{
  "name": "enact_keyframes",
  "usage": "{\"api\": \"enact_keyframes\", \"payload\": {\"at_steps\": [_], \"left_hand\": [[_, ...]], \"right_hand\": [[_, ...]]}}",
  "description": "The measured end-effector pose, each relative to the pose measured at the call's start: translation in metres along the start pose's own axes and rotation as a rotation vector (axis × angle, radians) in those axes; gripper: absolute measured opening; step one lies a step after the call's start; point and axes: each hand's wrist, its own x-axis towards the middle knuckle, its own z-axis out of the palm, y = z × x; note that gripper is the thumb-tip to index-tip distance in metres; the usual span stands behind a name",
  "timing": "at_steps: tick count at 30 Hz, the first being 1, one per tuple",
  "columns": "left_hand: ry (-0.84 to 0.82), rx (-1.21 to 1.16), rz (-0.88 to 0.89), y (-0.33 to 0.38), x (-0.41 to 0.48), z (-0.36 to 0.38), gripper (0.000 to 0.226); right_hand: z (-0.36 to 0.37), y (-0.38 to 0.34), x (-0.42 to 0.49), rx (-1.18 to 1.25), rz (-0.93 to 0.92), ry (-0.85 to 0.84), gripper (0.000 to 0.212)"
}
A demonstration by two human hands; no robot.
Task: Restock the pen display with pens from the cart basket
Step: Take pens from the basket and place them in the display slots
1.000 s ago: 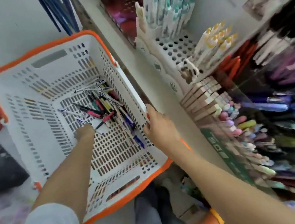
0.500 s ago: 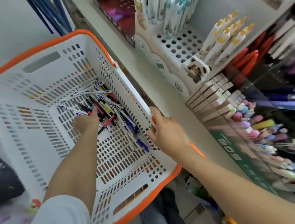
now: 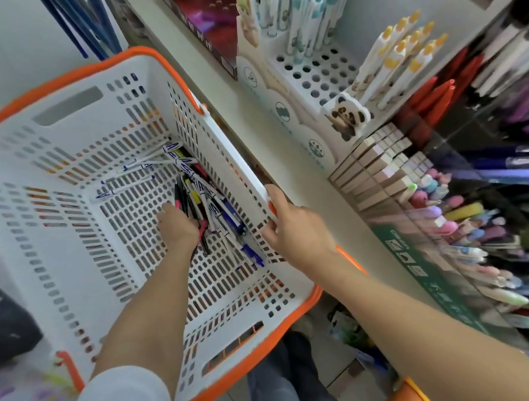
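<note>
The restocking seems to be at an early or middle point, as far as one can judge. A good heap of loose pens [image 3: 206,203], blue-and-white, black, pink and yellow, lies on the bottom of the white perforated plastic basket with an orange rim [image 3: 55,84]. The heap is gathered against the basket's right wall near the centre of the frame, and a few white pens lie scattered a little higher and to the left. No pen is on its way to the shelf. At the upper right, the white perforated pen display stand [image 3: 316,75] shows many empty holes between its white pens with teal caps [image 3: 300,8] and its white pens with yellow caps [image 3: 401,49], so there is room to fill. Which holes the basket's pens belong to, I cannot tell.

The two hands are apart, one inside the basket and one on its edge. The left hand [image 3: 177,226] reaches down from the lower left with its back to the camera. Its fingers are bent into the heap and seem to close on a few dark and pink pens, though the fingertips are hidden. The right hand [image 3: 297,229] grips the right edge of the basket with its fingers wrapped over the rim, probably to keep it steady.
</note>
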Motion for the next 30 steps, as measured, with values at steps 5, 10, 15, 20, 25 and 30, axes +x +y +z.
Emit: {"api": "enact_keyframes", "payload": {"at_steps": [5, 10, 15, 20, 25, 30], "left_hand": [[-0.052, -0.044, 0.073, -0.03, -0.001, 0.015, 0.041], [-0.168, -0.081, 0.038, -0.036, -0.017, 0.001, 0.034], [-0.272, -0.41, -0.11, -0.046, -0.029, -0.017, 0.034], [-0.287, -0.882, -0.139, -0.037, -0.078, -0.067, 0.034], [-0.313, -1.447, -0.038, -0.003, -0.154, -0.131, 0.009], [-0.102, -1.766, 0.072, 0.033, -0.208, -0.182, 0.014]], "right_hand": [[-0.001, 0.001, -0.001, -0.006, 0.0, -0.001, 0.047], [-0.001, 0.0, -0.001, 0.002, 0.0, -0.01, 0.048], [0.0, 0.001, 0.0, -0.002, 0.003, -0.007, 0.046], [0.002, 0.001, -0.001, 0.028, 0.004, -0.014, 0.052], [-0.005, 0.002, -0.003, 0.13, -0.062, 0.099, 0.06], [-0.031, -0.064, -0.034, 1.149, 0.22, 0.165, 0.049]]}}
